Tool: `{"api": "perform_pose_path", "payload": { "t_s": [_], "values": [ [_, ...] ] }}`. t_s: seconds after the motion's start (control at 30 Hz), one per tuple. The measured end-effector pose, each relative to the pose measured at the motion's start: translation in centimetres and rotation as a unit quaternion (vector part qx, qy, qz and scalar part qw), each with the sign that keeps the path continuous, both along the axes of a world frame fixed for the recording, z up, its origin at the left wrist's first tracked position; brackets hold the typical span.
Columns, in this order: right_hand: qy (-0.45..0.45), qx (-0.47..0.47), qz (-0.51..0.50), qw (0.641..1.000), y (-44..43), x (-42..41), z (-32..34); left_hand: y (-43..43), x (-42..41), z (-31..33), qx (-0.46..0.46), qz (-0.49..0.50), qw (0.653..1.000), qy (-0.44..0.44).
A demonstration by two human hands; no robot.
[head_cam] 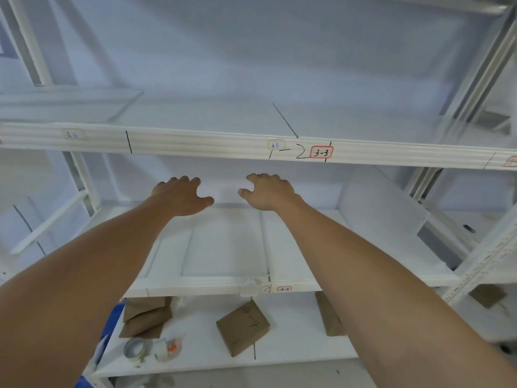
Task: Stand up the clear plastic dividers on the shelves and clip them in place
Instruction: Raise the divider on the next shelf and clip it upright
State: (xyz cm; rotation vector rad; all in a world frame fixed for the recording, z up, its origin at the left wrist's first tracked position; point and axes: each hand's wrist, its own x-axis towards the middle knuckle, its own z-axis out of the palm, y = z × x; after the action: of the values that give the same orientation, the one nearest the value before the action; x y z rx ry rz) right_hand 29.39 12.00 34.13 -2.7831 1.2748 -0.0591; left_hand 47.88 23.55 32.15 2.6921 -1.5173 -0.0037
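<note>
Both my arms reach deep into the middle shelf (212, 288). My left hand (181, 196) and my right hand (270, 193) hover side by side near the back, palms down, fingers spread and slightly curled, with nothing visibly gripped. Below them a clear plastic divider (223, 245) lies flat on the shelf board; its far edge runs just under my thumbs. A clear clip (249, 287) sits on the shelf's front lip. Another clear divider (383, 208) stands upright at the right of this shelf. On the upper shelf (195, 142) a further clear divider (70, 107) lies flat at the left.
The upper shelf's front lip carries a label "3-3" (321, 152) and hangs just above my hands. The bottom shelf holds brown paper parcels (242, 327), a tape roll (134, 349) and a tape dispenser (167, 349). White metal uprights (481, 264) frame the right side.
</note>
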Motion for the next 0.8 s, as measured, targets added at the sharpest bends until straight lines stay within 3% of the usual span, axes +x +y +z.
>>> {"api": "perform_pose_path", "payload": {
  "t_s": [0.27,0.43,0.5,0.67,0.8],
  "values": [
    [-0.017,0.021,-0.012,1.000,-0.4,0.3,-1.7,-0.8,1.6,-2.5,0.012,0.014,0.996,0.084],
    [-0.081,0.114,-0.080,0.987,-1.0,-1.2,-9.1,-1.0,0.0,-9.7,0.001,-0.037,0.987,0.156],
    [-0.088,0.206,-0.107,0.969,-0.7,-2.2,-14.3,-1.0,-1.8,-14.1,0.016,-0.063,0.983,0.173],
    [-0.095,0.482,-0.177,0.853,0.8,-5.3,-27.7,-2.5,-7.2,-24.4,0.025,-0.119,0.979,0.161],
    [-0.276,0.640,-0.261,0.667,1.3,-7.0,-33.9,-4.2,-10.6,-28.4,0.035,-0.134,0.987,0.082]
  ]
}}
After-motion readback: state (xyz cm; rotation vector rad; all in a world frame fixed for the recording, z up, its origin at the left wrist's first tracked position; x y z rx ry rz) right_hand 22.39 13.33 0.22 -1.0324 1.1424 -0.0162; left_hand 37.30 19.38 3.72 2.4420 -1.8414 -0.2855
